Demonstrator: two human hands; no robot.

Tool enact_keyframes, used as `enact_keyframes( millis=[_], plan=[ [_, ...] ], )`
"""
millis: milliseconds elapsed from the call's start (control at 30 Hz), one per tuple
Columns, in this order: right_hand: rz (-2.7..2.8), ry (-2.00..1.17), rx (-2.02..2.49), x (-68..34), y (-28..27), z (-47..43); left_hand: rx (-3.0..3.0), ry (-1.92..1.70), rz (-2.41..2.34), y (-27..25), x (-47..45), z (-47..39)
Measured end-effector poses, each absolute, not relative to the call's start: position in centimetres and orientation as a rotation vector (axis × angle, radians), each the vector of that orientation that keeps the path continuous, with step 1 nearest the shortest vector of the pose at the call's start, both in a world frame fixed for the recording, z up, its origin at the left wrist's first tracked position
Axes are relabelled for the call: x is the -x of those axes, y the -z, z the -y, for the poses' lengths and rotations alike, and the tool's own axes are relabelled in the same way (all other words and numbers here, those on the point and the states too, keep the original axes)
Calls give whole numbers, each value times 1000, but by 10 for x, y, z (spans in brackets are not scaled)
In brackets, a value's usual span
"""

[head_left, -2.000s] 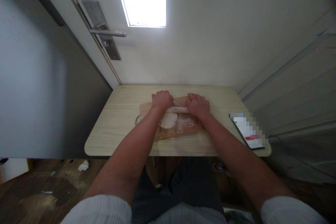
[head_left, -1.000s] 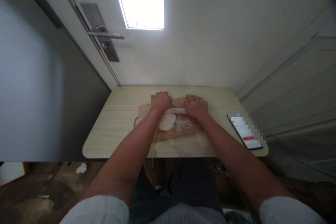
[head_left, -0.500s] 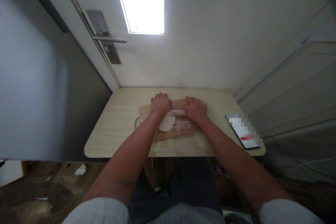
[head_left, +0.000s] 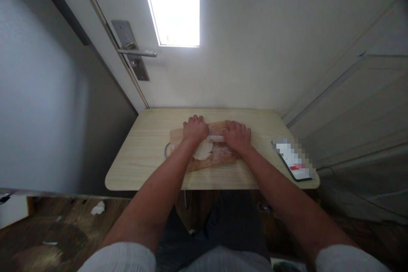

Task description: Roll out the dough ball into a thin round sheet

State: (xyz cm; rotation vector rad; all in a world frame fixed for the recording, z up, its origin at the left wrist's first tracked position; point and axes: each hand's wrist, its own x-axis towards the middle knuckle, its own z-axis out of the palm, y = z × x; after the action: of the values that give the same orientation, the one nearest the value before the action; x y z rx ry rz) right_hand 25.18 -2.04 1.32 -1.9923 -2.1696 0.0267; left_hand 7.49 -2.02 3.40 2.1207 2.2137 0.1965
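A floured wooden cutting board (head_left: 223, 155) lies on the small table, its metal handle ring (head_left: 166, 150) at the left end. On it rests a flat, pale piece of dough (head_left: 203, 151) with a small notch at its right edge. Just beyond the dough lies a floury rolling pin (head_left: 216, 138), only its middle showing. My left hand (head_left: 195, 129) is closed over the pin's left part, and my right hand (head_left: 237, 135) grips its right part. Part of the dough is hidden by my left hand and forearm.
The pale wooden table (head_left: 137, 157) stands against a white door with a metal handle (head_left: 140, 53). A phone (head_left: 293, 161) with a lit, partly blurred screen lies at the table's right side. Crumpled white paper (head_left: 98, 208) is on the floor at left.
Both hands stay closed on the rolling pin at nearly the same spot. The view has tilted slightly, so the door and table sit a little lower.
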Motion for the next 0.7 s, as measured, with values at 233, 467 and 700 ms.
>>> enact_keyframes(
  millis=[233, 467, 700],
  plan=[
    [2168, 28, 1976, -253, -10, 29, -2105, -218, -2219, -36, -76, 30],
    [2173, 64, 1966, -254, -8, 39, -2121, -248, -2227, -37, -78, 39],
    [2176, 53, 1944, -256, -13, 51, -2158, -265, -2226, -37, -79, 51]
  ],
)
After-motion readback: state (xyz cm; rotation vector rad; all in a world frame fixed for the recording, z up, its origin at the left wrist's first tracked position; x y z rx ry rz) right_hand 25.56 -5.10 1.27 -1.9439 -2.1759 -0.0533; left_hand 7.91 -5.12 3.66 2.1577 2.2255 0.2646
